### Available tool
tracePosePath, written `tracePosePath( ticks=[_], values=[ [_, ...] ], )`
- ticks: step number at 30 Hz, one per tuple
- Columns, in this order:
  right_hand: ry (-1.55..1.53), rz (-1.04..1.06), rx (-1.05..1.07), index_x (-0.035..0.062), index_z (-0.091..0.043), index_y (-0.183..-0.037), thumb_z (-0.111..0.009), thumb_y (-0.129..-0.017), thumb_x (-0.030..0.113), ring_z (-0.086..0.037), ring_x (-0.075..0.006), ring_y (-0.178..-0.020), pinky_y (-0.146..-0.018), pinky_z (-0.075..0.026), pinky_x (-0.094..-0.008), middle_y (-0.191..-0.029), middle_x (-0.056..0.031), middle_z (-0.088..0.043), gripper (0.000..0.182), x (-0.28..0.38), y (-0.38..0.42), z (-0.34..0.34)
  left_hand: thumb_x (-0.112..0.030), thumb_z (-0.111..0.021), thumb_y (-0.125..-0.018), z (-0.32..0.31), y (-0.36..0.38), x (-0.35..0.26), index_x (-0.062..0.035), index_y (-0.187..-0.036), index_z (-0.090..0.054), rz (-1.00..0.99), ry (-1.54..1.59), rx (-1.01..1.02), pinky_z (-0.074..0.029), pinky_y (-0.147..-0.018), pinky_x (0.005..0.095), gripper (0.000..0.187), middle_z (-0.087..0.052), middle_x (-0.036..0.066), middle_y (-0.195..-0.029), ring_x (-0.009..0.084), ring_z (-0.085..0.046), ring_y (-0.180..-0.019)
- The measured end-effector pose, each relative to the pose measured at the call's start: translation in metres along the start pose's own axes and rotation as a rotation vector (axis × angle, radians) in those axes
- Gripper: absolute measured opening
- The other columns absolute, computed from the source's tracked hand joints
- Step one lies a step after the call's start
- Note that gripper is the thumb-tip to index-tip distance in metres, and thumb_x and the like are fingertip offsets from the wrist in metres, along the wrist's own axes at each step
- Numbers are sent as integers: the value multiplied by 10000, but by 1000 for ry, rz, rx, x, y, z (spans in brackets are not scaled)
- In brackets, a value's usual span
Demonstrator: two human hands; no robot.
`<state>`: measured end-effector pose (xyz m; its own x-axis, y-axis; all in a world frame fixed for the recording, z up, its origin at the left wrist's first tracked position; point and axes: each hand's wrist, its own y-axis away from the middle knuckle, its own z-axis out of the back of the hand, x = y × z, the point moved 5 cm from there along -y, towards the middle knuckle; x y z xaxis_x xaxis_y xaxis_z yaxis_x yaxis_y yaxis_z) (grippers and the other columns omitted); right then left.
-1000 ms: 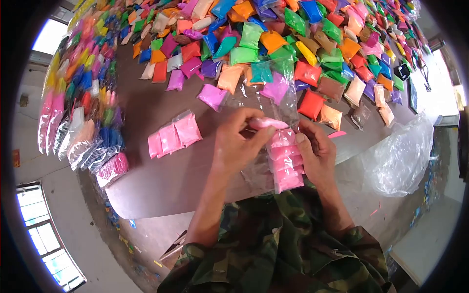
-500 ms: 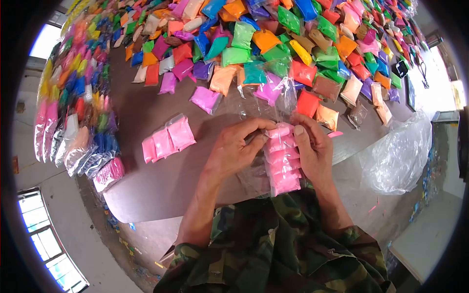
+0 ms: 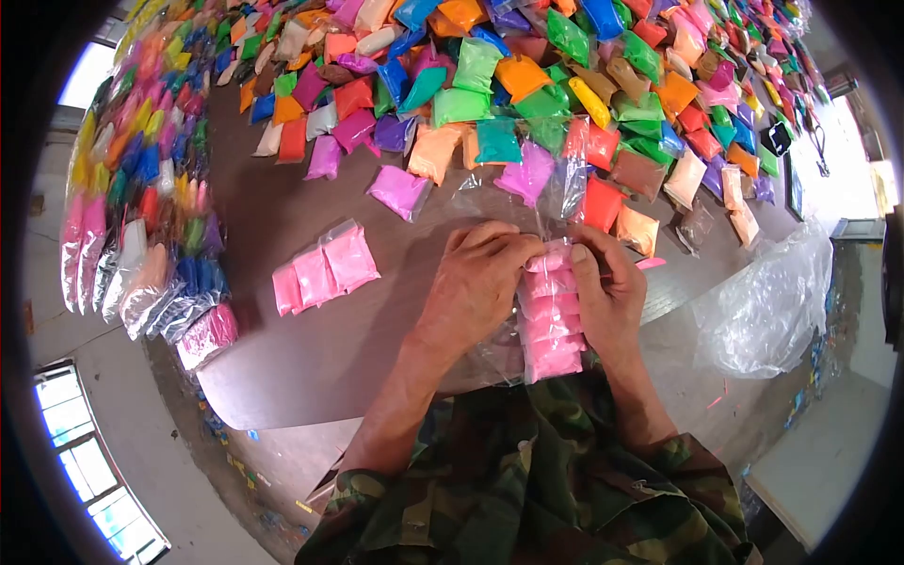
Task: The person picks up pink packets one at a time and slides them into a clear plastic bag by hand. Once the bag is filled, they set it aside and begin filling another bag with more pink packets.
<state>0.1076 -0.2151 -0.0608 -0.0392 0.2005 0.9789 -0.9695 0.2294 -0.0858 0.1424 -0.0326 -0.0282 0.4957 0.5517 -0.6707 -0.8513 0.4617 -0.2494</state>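
Both hands grip a clear plastic bag (image 3: 556, 193) stuffed with a stack of pink packets (image 3: 551, 315), held upright near the table's front edge. My left hand (image 3: 480, 287) wraps the stack's left side, fingers over its top. My right hand (image 3: 612, 297) holds the right side, thumb pressed on the upper packets. The bag's empty top stands above the hands. Three loose pink packets (image 3: 323, 266) lie on the brown table (image 3: 282, 348) to the left.
Many coloured packets (image 3: 527, 85) cover the far half of the table. Filled bags of packets (image 3: 141, 226) hang along the left edge. A crumpled clear plastic bag (image 3: 777, 301) lies at the right. A camouflage sleeve and jacket fill the bottom.
The pink packet that my left hand held at the bag's mouth now sits on top of the stack inside. Both hands have closed around the stack.
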Motion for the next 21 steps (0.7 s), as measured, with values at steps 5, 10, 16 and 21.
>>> tracePosePath(
  ticks=[5, 10, 16, 21],
  values=[
    [-31, -60, 14, -8, -715, -1238, -720, -1032, 116, -614, -76, -920, -809, -512, -254, -1020, -24, -707, 240, -1, 1, 2, 9, -687, -901, 1, 3, 0, -81, -1195, -744, -18, -41, -59, -505, -1018, 447, 312, -755, 80, -1167, 295, -674, -1174],
    [-78, -69, 31, -1, -710, -1227, -704, -1033, 89, -606, -65, -903, -804, -504, -241, -998, 4, -688, 214, 3, 1, 1, -61, -672, -882, -7, 7, -1, -102, -1205, -735, -54, -97, -55, -496, -985, 441, 332, -733, 37, -1190, 256, -663, -1141],
    [-51, -56, 47, 0, -709, -1209, -676, -1035, 41, -598, -55, -891, -793, -500, -235, -986, 14, -678, 181, -2, -2, 0, -47, -728, -852, -2, 18, -7, -48, -1191, -723, -71, -251, -152, -552, -918, 393, 338, -749, 57, -1089, 252, -696, -1050],
    [-59, -49, 49, -11, -711, -1193, -678, -1027, 28, -594, -53, -879, -781, -496, -230, -983, 9, -683, 174, 2, -2, 2, -68, -710, -865, -3, 20, -11, -58, -1201, -726, -96, -285, -171, -547, -910, 396, 337, -751, 52, -1114, 241, -698, -1081]
  ],
)
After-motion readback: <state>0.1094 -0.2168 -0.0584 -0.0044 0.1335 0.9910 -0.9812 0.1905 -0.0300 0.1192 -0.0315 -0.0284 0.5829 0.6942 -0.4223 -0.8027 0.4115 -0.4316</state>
